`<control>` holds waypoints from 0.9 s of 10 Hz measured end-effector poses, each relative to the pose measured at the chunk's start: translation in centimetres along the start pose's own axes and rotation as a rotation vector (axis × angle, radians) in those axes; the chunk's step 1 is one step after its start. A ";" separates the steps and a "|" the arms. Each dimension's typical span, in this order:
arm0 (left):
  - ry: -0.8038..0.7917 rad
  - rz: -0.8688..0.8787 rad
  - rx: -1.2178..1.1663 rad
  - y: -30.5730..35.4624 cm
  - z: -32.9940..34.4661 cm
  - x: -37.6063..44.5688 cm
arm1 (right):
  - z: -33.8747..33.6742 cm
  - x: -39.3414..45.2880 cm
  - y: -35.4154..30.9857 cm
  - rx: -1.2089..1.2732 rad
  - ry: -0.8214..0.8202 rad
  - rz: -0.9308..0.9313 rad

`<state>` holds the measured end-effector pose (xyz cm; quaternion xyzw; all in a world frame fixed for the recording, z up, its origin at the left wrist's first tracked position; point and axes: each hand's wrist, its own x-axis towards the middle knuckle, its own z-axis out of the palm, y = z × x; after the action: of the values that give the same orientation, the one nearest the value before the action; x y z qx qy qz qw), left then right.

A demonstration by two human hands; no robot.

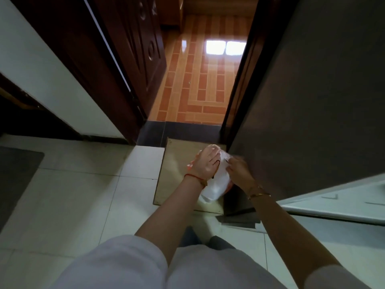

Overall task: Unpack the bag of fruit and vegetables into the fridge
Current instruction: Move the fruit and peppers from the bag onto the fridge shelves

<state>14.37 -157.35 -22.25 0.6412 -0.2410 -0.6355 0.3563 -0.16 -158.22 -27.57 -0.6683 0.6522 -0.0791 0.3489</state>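
A white plastic bag [216, 184] hangs in the air between both hands, low above a beige floor board [177, 163]. Something orange shows through the bag at its lower right and left edge. My left hand [205, 163] grips the bag's top from the left, fingers curled over the plastic. My right hand [238, 168] pinches the bag's upper right side and looks blurred. The dark grey fridge [302, 101] stands at the right, and its open door [343, 197], with a pale inner lining, juts out at the lower right. The fridge's inside is hidden.
A doorway ahead leads to an orange tiled floor [200, 80], with a dark wooden door [133, 49] swung open at the left. A white wall [52, 76] runs along the left. A dark mat [14, 176] lies on the pale tiles at far left.
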 end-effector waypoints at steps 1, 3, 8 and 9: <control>0.121 0.010 0.036 -0.4 -0.9 0.4 | -0.3 -0.5 -0.7 -0.015 -0.046 -0.023; 0.037 -0.373 -0.581 -0.9 -2.6 -1.1 | -1.8 -2.2 -2.6 0.103 -0.039 -0.007; 0.200 -0.099 -0.248 -5.3 -4.4 -8.9 | -6.9 -5.8 -5.0 0.492 0.009 -0.068; 0.314 0.001 -0.223 -6.6 -4.3 -11.6 | -6.9 -8.1 -4.7 0.532 0.022 -0.079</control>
<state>16.79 -143.72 -20.12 0.6889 -0.1108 -0.5503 0.4585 -1.31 -153.69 -16.94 -0.5774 0.5855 -0.2685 0.5017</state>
